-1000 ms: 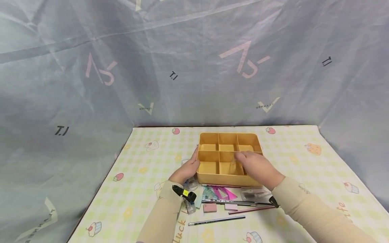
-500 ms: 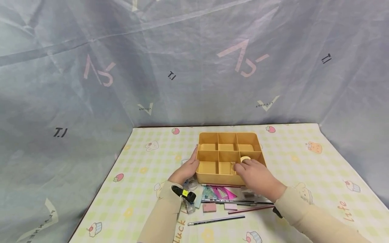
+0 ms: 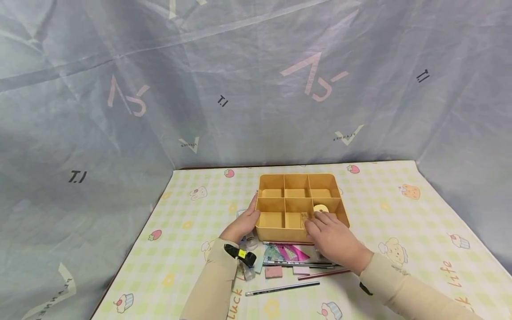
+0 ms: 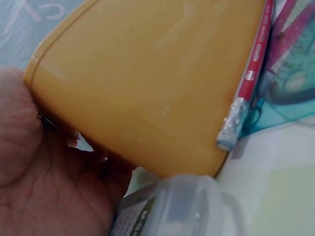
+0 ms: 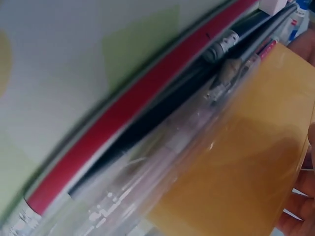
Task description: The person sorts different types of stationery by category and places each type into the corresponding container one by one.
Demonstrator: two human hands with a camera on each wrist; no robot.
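Observation:
A yellow organizer box (image 3: 276, 234) with several compartments stands on the table. My left hand (image 3: 241, 225) holds its left end, thumb by the front corner and fingers along the side wall. My right hand (image 3: 335, 238) reaches over the front wall near the right corner; its fingertips are largely hidden, so what they grip cannot be told. A round pale-yellow disc (image 3: 321, 208) with a centre hole stands in the front right compartment. A small clear piece (image 3: 304, 218) lies in the front middle one, beside the right hand. In the right wrist view, fingers (image 5: 298, 209) show beyond the box's edge.
In front of the box lie a pink set square (image 3: 295, 253), dark pencils (image 3: 320, 264), a red pencil (image 3: 324, 274), a pink eraser (image 3: 274, 272) and a pale eraser (image 3: 301, 270). Another pencil (image 3: 282, 288) lies nearer. A clear plastic case (image 4: 184, 204) sits by the left hand.
The right hand has drawn back from between the compartments towards the front wall. The disc and the clear piece have come into view inside the box. The left hand keeps its place.

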